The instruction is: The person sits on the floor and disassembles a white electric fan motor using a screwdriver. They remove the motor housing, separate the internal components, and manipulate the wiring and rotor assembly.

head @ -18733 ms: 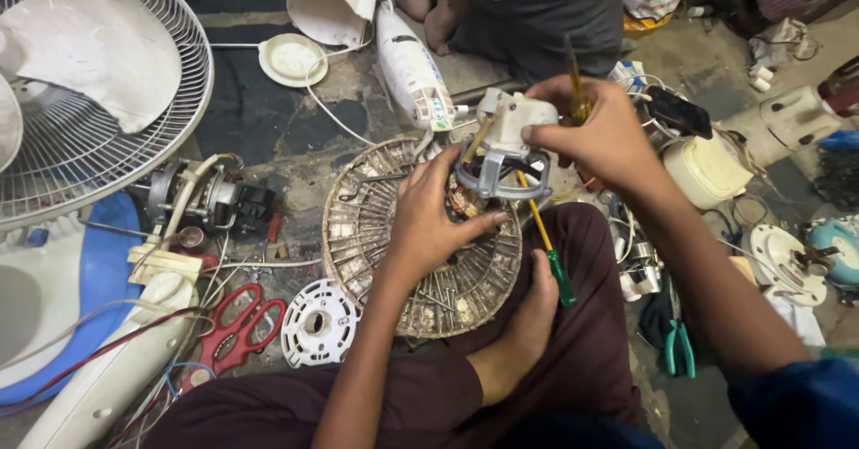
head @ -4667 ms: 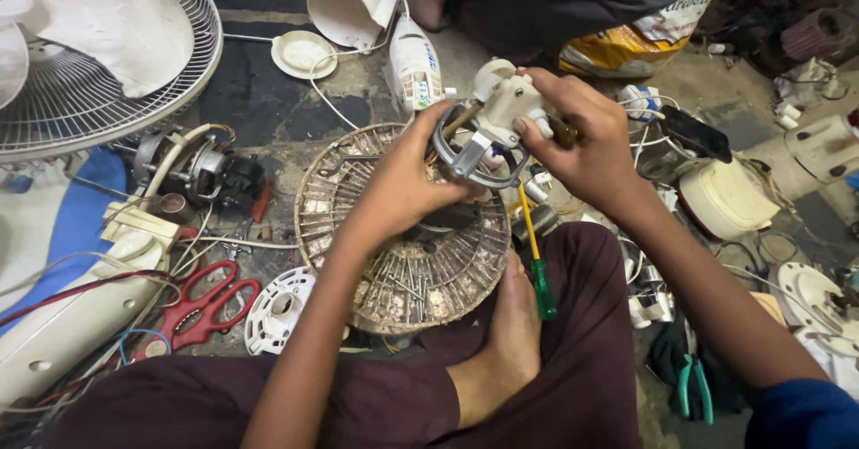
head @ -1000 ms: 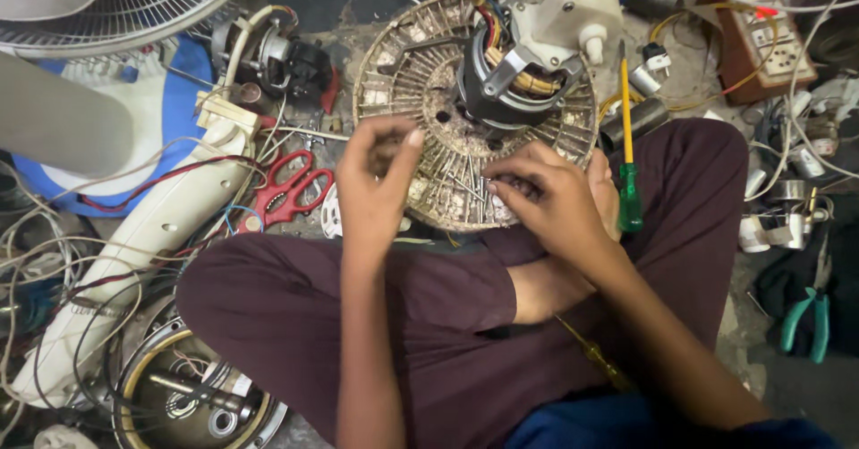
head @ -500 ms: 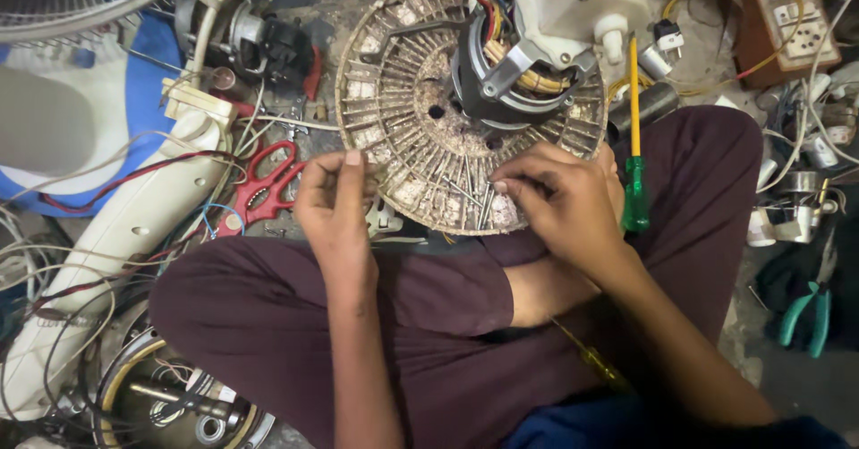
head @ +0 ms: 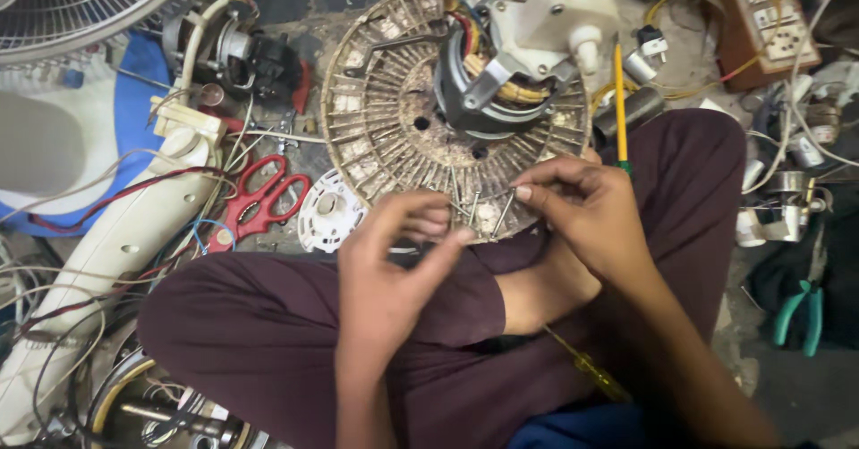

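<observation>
A round, dirty fan back grille [head: 376,127] lies against my crossed legs, with the fan motor [head: 488,82] and its white housing [head: 555,11] resting on it. Several long thin screws [head: 465,207] lie on the grille's near edge. My right hand [head: 586,212] pinches one long screw [head: 506,212] by its top, between thumb and forefinger. My left hand [head: 394,270] hovers just left of the screws, fingers curled with the fingertips at them; whether it holds one I cannot tell.
A yellow-shafted, green-handled screwdriver [head: 619,100] lies right of the motor, another yellow one [head: 582,368] under my right arm. Red scissors [head: 264,199] and a white round cap [head: 327,221] lie left. A fan stand [head: 116,243], grille [head: 80,2], socket board [head: 769,20] and green pliers [head: 801,315] surround me.
My hands have come together at the grille's near edge; the left moved right toward the screws, and the right now pinches one screw. The view has shifted slightly.
</observation>
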